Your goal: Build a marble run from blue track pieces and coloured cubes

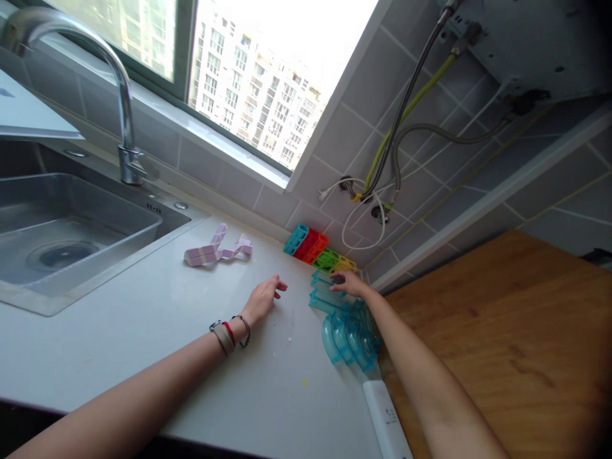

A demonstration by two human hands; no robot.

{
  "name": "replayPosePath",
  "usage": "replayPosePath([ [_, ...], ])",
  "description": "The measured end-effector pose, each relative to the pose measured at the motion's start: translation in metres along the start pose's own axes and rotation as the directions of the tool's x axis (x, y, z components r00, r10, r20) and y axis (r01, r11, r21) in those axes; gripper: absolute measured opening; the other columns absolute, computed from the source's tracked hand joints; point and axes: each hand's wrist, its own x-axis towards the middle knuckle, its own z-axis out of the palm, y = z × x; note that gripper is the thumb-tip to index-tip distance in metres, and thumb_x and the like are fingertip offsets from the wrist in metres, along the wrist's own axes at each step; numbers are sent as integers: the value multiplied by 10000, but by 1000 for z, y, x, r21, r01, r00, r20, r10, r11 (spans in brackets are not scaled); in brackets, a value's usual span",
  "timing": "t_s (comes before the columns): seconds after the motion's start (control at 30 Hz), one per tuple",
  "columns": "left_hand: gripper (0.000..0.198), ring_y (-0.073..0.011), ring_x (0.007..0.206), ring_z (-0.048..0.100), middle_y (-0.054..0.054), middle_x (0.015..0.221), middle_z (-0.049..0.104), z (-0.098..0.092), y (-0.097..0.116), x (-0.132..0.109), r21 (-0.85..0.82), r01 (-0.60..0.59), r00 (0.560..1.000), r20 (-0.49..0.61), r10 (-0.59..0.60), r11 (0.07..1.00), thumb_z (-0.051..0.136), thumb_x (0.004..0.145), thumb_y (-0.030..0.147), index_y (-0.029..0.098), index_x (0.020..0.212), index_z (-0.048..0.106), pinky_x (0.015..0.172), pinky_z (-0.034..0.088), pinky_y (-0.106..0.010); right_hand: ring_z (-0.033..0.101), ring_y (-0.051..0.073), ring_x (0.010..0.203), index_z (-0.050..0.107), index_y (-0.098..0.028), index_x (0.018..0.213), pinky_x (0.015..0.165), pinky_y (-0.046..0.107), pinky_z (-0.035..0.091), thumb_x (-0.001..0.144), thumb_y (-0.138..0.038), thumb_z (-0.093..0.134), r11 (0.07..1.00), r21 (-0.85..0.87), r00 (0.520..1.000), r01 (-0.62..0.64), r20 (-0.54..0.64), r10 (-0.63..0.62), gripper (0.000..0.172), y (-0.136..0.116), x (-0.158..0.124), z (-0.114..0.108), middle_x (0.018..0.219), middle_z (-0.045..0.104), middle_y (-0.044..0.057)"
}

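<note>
By my right hand (350, 283) lie two straight, see-through blue plastic pieces (321, 300), roughly side by side on the white surface (248, 389), partly hidden by my fingers; I can't tell whether I touch them. On my side of them, several curved blue pieces (328, 339) of the same clear plastic sit bunched in a row, their arcs bowing to my left, their far ends crowding together.
</note>
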Motion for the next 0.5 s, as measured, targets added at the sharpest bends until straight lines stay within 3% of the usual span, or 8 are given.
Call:
replayPosePath([
  [0.1, 645, -229, 826, 655, -155, 1089, 730, -2, 0, 4, -92, 79, 996, -23, -81, 993, 341, 888, 684, 137, 954, 677, 590, 484, -292, 723, 241, 1076, 723, -151, 1091, 974, 362, 547, 663, -168, 873, 999, 26, 999, -29, 41, 28, 454, 11, 2, 7, 1108, 775, 112],
  [0.27, 639, -229, 824, 657, -152, 1059, 739, -2, 1, 5, -112, 83, 996, -30, -87, 990, 373, 862, 702, 142, 924, 677, 589, 477, -291, 705, 275, 1128, 745, -146, 1064, 1000, 386, 537, 610, -197, 910, 997, 24, 994, -69, 84, 67, 486, 22, -2, 5, 1123, 774, 123],
  [0.5, 631, -220, 798, 649, -147, 1038, 735, -1, -1, 6, -93, 76, 997, -19, -78, 993, 367, 855, 699, 148, 886, 673, 577, 476, -288, 712, 280, 1107, 774, -171, 1047, 990, 386, 543, 703, -354, 871, 997, 9, 995, -78, 61, 77, 402, 6, -15, -1, 1136, 772, 113],
])
